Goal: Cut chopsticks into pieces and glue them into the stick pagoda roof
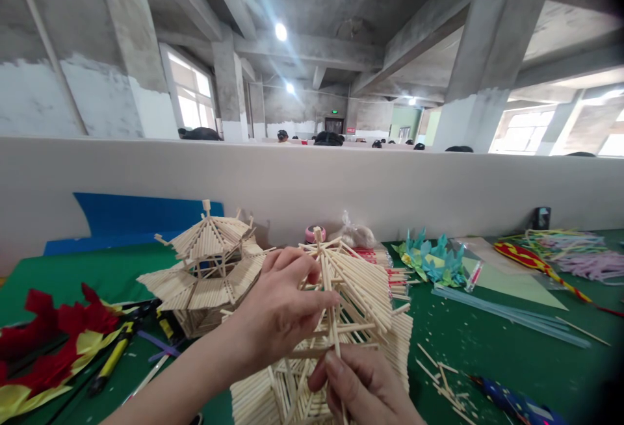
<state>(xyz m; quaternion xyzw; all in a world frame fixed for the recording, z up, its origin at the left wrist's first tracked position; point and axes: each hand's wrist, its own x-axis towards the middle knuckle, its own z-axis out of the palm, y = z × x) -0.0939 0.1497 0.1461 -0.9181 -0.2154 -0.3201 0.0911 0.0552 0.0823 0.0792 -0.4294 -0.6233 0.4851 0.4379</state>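
Note:
A pavilion model of pale wooden sticks (397,347) stands in front of me, its pointed roof partly filled with rows of sticks. My left hand (285,298) reaches over the roof from the left, fingers curled near the peak and one digit pressed along a roof rib. Low at the front, my right hand (363,383) pinches a thin wooden stick (337,340) that slants up along that rib. Both hands cover part of the model's left and front. Behind my left forearm is a second, two-tiered stick pavilion (209,243).
Red and yellow fabric pieces (58,327) and a yellow-handled tool (114,353) lie left. On the right are loose stick bits (441,379), a blue glue gun (517,402), translucent glue sticks (511,314) and a teal paper piece (431,259). A white partition (312,178) borders the green table.

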